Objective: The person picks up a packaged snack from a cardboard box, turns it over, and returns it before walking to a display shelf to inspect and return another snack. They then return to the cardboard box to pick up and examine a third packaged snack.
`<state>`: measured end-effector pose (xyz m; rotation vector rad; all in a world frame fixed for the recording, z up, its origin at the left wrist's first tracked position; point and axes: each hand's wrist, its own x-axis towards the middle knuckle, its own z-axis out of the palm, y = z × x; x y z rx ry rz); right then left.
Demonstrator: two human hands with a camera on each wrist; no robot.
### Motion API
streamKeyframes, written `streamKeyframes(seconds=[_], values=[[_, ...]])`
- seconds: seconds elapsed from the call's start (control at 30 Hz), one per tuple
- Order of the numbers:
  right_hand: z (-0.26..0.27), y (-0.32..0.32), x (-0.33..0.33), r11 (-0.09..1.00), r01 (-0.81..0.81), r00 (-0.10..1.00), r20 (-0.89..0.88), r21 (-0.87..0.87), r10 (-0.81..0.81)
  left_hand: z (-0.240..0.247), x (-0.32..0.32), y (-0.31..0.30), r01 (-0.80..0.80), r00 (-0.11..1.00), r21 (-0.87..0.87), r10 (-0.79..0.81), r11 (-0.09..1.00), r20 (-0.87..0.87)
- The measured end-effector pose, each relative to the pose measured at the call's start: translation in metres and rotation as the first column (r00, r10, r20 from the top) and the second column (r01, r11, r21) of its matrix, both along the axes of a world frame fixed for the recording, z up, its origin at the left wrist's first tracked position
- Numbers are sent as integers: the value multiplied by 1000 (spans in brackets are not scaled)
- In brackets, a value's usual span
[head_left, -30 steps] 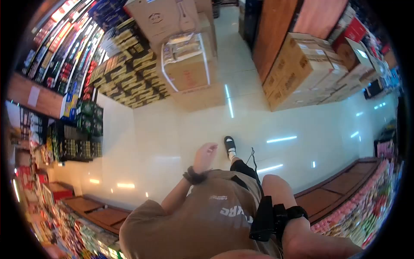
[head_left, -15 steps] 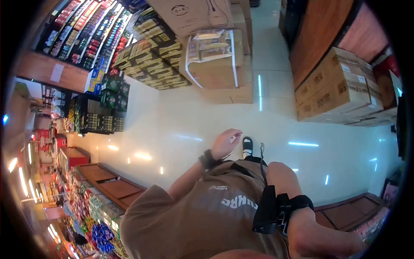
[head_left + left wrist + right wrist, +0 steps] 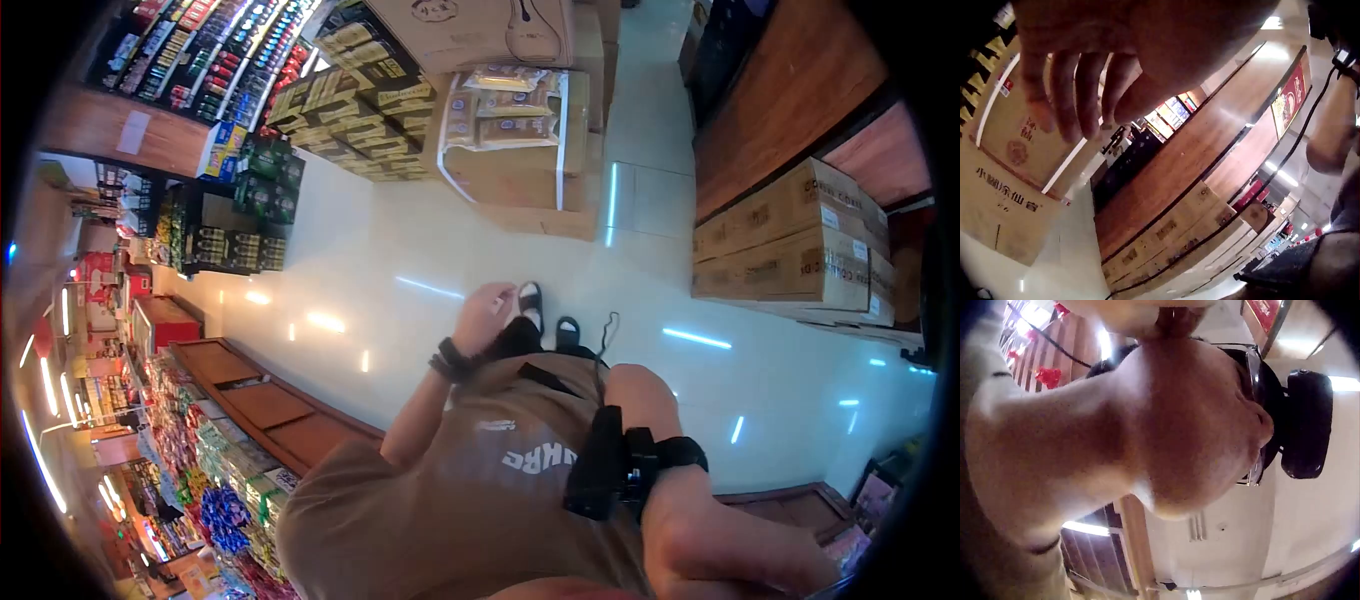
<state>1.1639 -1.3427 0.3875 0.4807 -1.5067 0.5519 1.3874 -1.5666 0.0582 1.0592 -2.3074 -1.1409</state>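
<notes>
My left hand [image 3: 484, 316] hangs in front of the body above the pale floor, its fingers loosely bent with nothing visible in them. In the left wrist view its fingers [image 3: 1088, 94] point down, overlapping a cardboard carton [image 3: 1004, 206] beyond. The right arm is folded up, with a black wrist camera [image 3: 597, 465] strapped on. Close under the head camera is the right hand [image 3: 725, 545], cut off by the frame's lower edge. The right wrist view shows the underside of the person's head, with part of that hand [image 3: 1129, 315] at the top; its fingers are mostly hidden.
Cartons topped by plastic-wrapped packs [image 3: 515, 130] stand ahead, beside stacked black-and-gold boxes [image 3: 350, 130]. More brown cartons [image 3: 800, 245] line a wooden panel [image 3: 790, 90] on the right. Low brown cabinets [image 3: 260, 400] with goods run along the left. Shiny floor [image 3: 400, 240] lies between.
The head view has shifted, and the surroundings appear farther right than a second ago. Both sandalled feet now show, where one did before. The left hand has swung slightly; the right arm stays folded.
</notes>
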Motion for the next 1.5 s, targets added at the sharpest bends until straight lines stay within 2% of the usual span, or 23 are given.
streamKeyframes(seconds=[0.1, 0.2, 0.27, 0.3, 0.33, 0.37, 0.4, 0.43, 0.47, 0.5, 0.53, 0.6, 0.67, 0.7, 0.73, 0.77, 0.83, 0.93, 1.03, 1.23, 1.33, 1.43, 1.5], values=[[4, -26, -4, 974, 203, 979, -50, 98, -199, -11, -12, -25, -1, 999, -65, -2, 998, -46], [12, -53, -18, 943, 181, 968, -221, 281, -120, -17, -30, -57, 16, 998, -104, -22, 994, -58], [8, -74, -18, 811, 521, 848, -265, 265, -458, -20, -42, -84, 15, 996, -71, -20, 997, -82], [-7, -88, -9, 582, 795, 607, -204, 172, -768, -20, -48, -98, 18, 995, -48, -22, 999, -93], [-14, -105, -3, 265, 959, 276, -107, 101, -955, -18, -55, -112, 15, 994, -27, -18, 1000, -105], [-9, -124, -2, -192, 957, -146, -212, 216, -966, -15, -62, -127, 6, 993, -8, -7, 1000, -119], [-4, -146, -1, -607, 750, -513, -349, 263, -785, -9, -68, -142, -3, 992, -23, 0, 1000, -129], [1, -168, -2, -893, 384, -749, -486, 235, -450, -1, -75, -154, -15, 991, -33, 10, 999, -137], [5, -188, -3, -988, -63, -808, -589, 138, -31, 5, -80, -164, -27, 989, -39, 21, 999, -143], [9, -205, -3, -865, -502, -671, -632, 2, 388, 9, -84, -174, -52, 985, -31, 47, 998, -163], [11, -218, -4, -540, -832, -363, -608, -131, 706, 12, -88, -185, -70, 981, -25, 65, 997, -182], [-16, -197, -37, -221, -938, -85, -443, -266, 893, 9, -94, -206, -98, 973, -42, 87, 994, -212], [-44, -233, -48, -144, -955, -109, -144, -258, 984, 14, -99, -221, -90, 976, -122, 63, 988, -211], [-58, -251, -54, -92, -968, -98, 14, -235, 995, 18, -103, -230, -82, 976, -165, 46, 983, -212], [-68, -270, -61, -91, -965, -167, 307, -248, 937, 23, -106, -238, -73, 984, -212, 36, 974, -174], [-92, -284, -64, 5, -954, -153, 501, -300, 852, 28, -109, -245, -60, 990, -257, 25, 965, -136], [-140, -314, -70, 228, -943, -91, 846, -242, 525, 29, -116, -257, -16, 998, -327, -4, 945, -58], [-247, -335, -93, 396, -885, -166, 962, -243, 219, 27, -123, -270, 114, 991, -356, -81, 928, 106], [-297, -345, -106, 392, -907, -85, 980, -151, 181, 26, -130, -280, 183, 972, -394, -106, 901, 211], [-327, -368, -119, 258, -956, -114, 988, -137, 103, 12, -134, -288, 212, 959, -422, -106, 881, 261], [-325, -364, -118, 375, -897, -237, 971, -234, 41, 22, -134, -283, 198, 969, -352, -130, 915, 209], [-330, -342, -117, 460, -630, -633, 757, -626, 161, 27, -134, -271, 194, 974, -318, -143, 928, 177], [-330, -325, -117, 442, -675, -548, 802, -591, 236, 48, -136, -264, 206, 977, -310, -177, 928, 119]])
